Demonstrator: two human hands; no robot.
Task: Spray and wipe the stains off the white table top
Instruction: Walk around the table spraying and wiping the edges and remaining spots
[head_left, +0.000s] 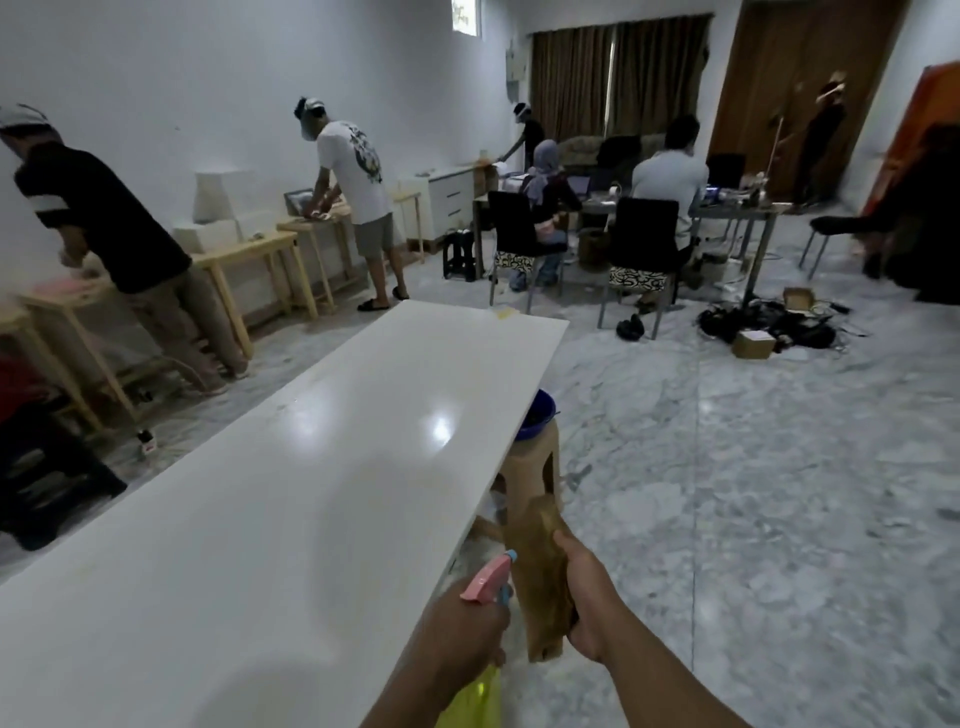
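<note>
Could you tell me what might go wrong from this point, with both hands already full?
1. The spray bottle in the left hand sits past the white table top's right edge, so mist could land on the floor.
2. The right hand holds the brown cloth off the table, so spray may dry before wiping.
3. The blue bowl on the stool beside the edge could get knocked.

dim overhead light glares on the white table top (311, 467); edges blurred, wide-angle warped.
</note>
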